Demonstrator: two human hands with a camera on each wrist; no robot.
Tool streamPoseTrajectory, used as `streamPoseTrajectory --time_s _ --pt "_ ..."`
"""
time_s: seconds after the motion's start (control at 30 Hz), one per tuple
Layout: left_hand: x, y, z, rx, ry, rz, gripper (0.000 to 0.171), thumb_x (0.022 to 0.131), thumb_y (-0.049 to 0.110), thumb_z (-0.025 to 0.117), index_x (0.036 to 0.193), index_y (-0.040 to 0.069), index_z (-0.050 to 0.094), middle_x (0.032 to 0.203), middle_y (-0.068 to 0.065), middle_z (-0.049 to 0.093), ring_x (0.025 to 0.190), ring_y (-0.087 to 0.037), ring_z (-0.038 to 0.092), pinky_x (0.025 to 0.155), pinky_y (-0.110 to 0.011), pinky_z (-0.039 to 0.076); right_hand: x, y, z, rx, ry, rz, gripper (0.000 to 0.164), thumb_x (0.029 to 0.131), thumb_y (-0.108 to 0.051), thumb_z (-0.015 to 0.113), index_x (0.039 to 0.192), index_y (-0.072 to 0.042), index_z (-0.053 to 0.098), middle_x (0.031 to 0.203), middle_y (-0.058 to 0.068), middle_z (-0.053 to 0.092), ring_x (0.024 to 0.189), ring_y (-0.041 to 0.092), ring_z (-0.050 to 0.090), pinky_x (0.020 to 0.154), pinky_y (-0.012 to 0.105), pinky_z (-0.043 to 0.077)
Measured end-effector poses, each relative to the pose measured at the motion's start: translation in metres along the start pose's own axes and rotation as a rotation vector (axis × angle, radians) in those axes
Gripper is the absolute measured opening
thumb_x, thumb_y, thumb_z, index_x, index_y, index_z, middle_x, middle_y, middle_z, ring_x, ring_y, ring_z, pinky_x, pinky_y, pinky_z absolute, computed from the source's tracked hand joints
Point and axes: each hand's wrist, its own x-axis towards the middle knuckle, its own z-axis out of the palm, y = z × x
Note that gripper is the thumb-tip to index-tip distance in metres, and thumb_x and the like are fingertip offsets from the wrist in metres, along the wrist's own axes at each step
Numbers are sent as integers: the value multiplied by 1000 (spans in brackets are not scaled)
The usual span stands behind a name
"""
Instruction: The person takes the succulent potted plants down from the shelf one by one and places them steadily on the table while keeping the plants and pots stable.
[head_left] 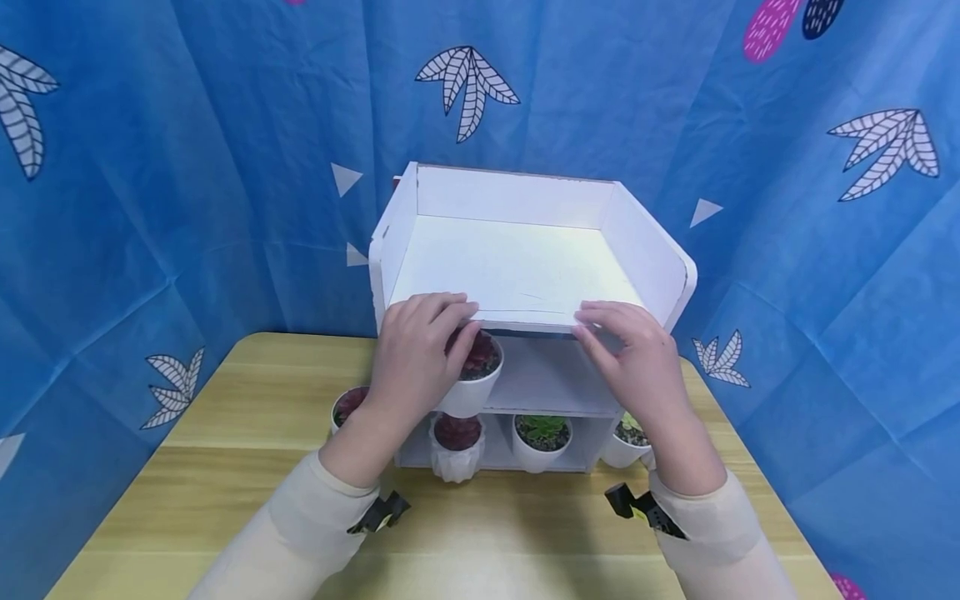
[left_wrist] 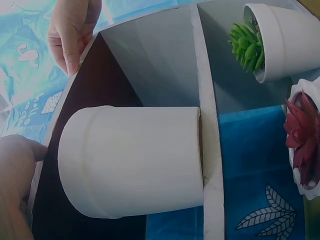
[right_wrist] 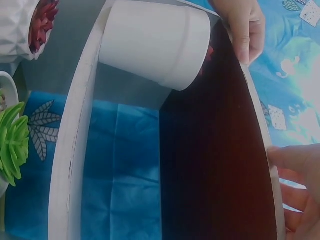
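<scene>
A white two-tier shelf rack [head_left: 517,258] with a raised-edge top stands on the table. My left hand [head_left: 423,350] pinches the left part of the top board's front edge, fingers above and thumb below. Farther right, my right hand [head_left: 630,354] grips the same edge likewise. Just under the left hand, a white pot [left_wrist: 132,160] with a dark red succulent sits on the middle shelf. On the lower level are a ridged white pot with a red succulent [left_wrist: 302,137] and a smooth pot with a green succulent [right_wrist: 12,145].
Beside the rack's left side is another potted red succulent [head_left: 349,404], partly behind the left forearm. A potted plant [head_left: 628,437] stands at the right side, next to the right wrist. The wooden table [head_left: 247,467] is surrounded by a blue patterned curtain [head_left: 262,167].
</scene>
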Motion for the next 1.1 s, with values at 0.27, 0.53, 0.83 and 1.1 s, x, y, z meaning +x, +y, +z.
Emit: streamPoseTrajectory --time_s 0.27,0.53,0.83,1.1 --pt "1 -10 4 -12 0 56 33 85 30 64 117 19 63 118 -1 60 112 -19 52 93 -39 39 5 2 5 -11 -6 16 27 84 -33 66 106 -16 69 112 0 65 112 20 54 95 44 41" --pt "6 -24 12 -54 7 98 33 87 30 62 117 17 63 119 -1 60 114 -19 51 95 -39 38 12 5 14 -13 6 24 26 85 -33 66 105 -16 70 112 1 65 112 20 54 95 44 40" --pt "2 -26 12 -144 80 110 27 88 28 58 109 14 66 119 -1 61 115 -17 51 96 -37 37 9 5 16 -13 16 8 27 84 -32 66 106 -16 69 112 1 65 113 20 54 95 44 41" --pt "-10 -25 8 -204 157 140 26 88 28 56 102 10 68 114 -2 63 113 -17 52 94 -36 38 4 5 13 -19 26 -3 27 84 -31 67 105 -16 70 111 1 66 112 20 54 95 43 41"
